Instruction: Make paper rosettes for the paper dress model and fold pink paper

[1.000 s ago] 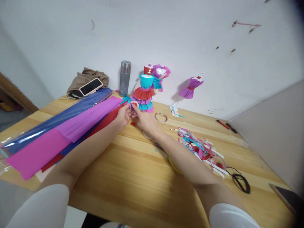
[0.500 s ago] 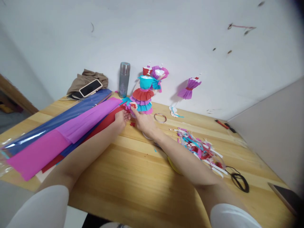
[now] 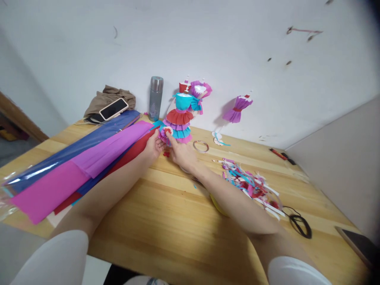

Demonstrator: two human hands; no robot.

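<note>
Left on the pale wooden table (image 3: 166, 221), long pink paper sheets (image 3: 53, 190) lie before a crumpled brown cloth (image 3: 99, 100) bearing a black-screened rectangular phone (image 3: 114, 109). Right of the cloth come an upright grey cylindrical metal flask (image 3: 155, 99), then a tiered multicoloured paper dress (image 3: 180, 117). Farther right, tangled multicoloured paper strips (image 3: 251, 183) lie before a small purple paper dress (image 3: 238, 109), with a looped black cord (image 3: 300, 225) at their right.

Loose, plain white sleeves (image 3: 53, 259) above bare forearms (image 3: 118, 184) and ringless fingers (image 3: 170, 138).
</note>
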